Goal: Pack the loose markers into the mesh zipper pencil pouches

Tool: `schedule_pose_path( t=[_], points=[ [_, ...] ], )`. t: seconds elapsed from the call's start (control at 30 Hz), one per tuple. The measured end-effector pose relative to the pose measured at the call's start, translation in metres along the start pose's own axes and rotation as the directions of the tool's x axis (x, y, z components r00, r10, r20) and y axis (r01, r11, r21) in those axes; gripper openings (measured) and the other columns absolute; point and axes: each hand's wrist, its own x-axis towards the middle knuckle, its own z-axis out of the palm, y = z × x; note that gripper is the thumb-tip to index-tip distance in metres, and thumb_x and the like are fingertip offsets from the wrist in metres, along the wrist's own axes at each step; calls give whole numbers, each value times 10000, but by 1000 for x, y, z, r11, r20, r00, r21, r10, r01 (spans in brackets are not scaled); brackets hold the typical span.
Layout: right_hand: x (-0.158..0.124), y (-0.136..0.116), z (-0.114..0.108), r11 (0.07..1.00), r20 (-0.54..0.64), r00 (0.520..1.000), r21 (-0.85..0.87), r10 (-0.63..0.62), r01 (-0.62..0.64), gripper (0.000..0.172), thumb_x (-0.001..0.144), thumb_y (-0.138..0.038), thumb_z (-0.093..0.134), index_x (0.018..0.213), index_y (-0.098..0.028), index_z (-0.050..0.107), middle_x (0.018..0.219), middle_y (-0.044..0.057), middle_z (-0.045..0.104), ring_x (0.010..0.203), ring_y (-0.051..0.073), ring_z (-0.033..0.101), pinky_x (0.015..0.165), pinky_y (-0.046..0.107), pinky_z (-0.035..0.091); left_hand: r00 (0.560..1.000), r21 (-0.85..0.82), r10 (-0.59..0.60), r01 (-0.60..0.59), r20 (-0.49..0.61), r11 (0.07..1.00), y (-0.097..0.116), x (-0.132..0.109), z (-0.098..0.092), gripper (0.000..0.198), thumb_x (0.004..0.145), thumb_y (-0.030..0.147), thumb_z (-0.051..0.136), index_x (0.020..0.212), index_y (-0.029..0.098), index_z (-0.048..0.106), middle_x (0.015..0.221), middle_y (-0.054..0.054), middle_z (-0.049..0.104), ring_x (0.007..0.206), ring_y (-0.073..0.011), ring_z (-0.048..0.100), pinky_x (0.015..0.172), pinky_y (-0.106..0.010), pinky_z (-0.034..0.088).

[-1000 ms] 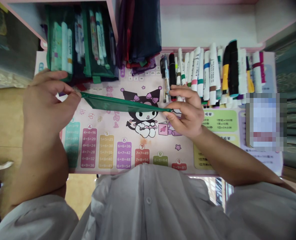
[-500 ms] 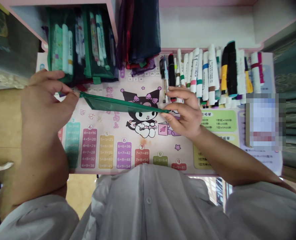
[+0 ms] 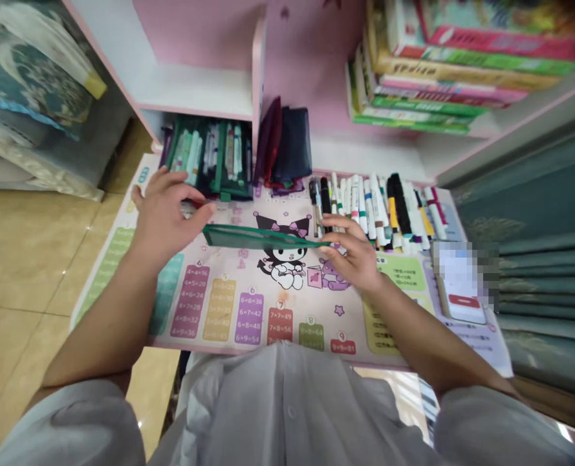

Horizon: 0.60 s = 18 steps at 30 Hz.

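A long green mesh zip pouch (image 3: pixel 253 238) stretches level above the printed desk mat (image 3: pixel 268 336). My right hand (image 3: pixel 352 252) pinches its right end between thumb and fingers. At the other end is my left hand (image 3: pixel 168 210), its thumb over the pouch's left corner and its fingers curled close; part of that grip is hidden. The pouch looks flat, with no pens visible inside. Beyond my left hand, green mesh pouches (image 3: pixel 224 188) filled with pens stand in a cubby. Close beyond my right fingers lies a row of markers (image 3: pixel 372 207).
Dark blue and red mesh pouches (image 3: pixel 292 145) lean by the cubby divider. A phone (image 3: pixel 462 294), partly blurred out, lies at the mat's right. Stacked books (image 3: pixel 437 81) fill the upper right shelf. A curtain (image 3: pixel 524 278) hangs along the right side.
The view has tilted up and back, showing more shelf and the books. My hands are nearer each other, the left now overlapping the pouch's end; the right still pinches the other end.
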Motion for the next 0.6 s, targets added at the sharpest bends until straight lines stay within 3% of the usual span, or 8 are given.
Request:
schedule_pose_path(
  t=[0.07, 0.1, 0.17, 0.23, 0.4, 0.6],
  points=[
    [5, -7, -4, 1000, 43, 999, -9, 9, -9, 69, 896, -212, 619, 949, -244, 650, 1199, 81, 606, 1217, 257, 591, 1019, 471, 526, 993, -54, 86, -82, 84, 995, 4, -4, -4, 280, 822, 480, 640, 866, 213, 714, 1356, -38, 597, 1393, -312, 415, 1175, -643, 186],
    [7, -10, -6, 1000, 61, 998, -16, 19, -18, 57, 903, -227, 614, 943, -241, 652, 1202, 85, 608, 1215, 254, 593, 1022, 463, 525, 973, -98, 146, -130, 181, 987, 6, -6, -4, 295, 830, 499, 622, 835, 222, 724, 1342, -43, 614, 1384, -317, 430, 1171, -636, 198],
    [12, -17, -7, 999, 104, 994, -28, 42, -39, 64, 915, -266, 603, 937, -239, 657, 1214, 92, 609, 1224, 251, 587, 1038, 457, 513, 882, -188, 264, -204, 391, 961, 9, -11, -3, 338, 839, 551, 588, 786, 251, 736, 1306, -39, 650, 1371, -316, 452, 1166, -625, 213],
    [18, -23, -6, 997, 146, 987, -37, 74, -70, 100, 924, -313, 593, 936, -240, 660, 1232, 93, 607, 1237, 250, 576, 1051, 460, 500, 805, -236, 319, -227, 501, 945, 12, -16, -2, 363, 808, 603, 602, 774, 272, 747, 1274, -47, 673, 1325, -309, 505, 1162, -590, 255],
    [33, -25, 4, 992, 167, 978, -25, 123, -121, 179, 939, -386, 555, 951, -245, 665, 1259, 101, 598, 1223, 251, 580, 1054, 482, 484, 691, -315, 393, -245, 607, 917, 20, -23, -5, 343, 837, 549, 555, 777, 272, 748, 1290, -49, 667, 1318, -304, 519, 1128, -533, 332],
    [53, -15, 25, 995, 173, 980, 11, 98, -101, 202, 940, -390, 546, 923, -237, 678, 1232, 100, 608, 1204, 239, 589, 1048, 462, 483, 673, -328, 392, -228, 627, 917, 27, -26, 0, 256, 820, 397, 573, 666, 227, 685, 1194, -44, 705, 1247, -293, 576, 1104, -502, 367]
  ],
)
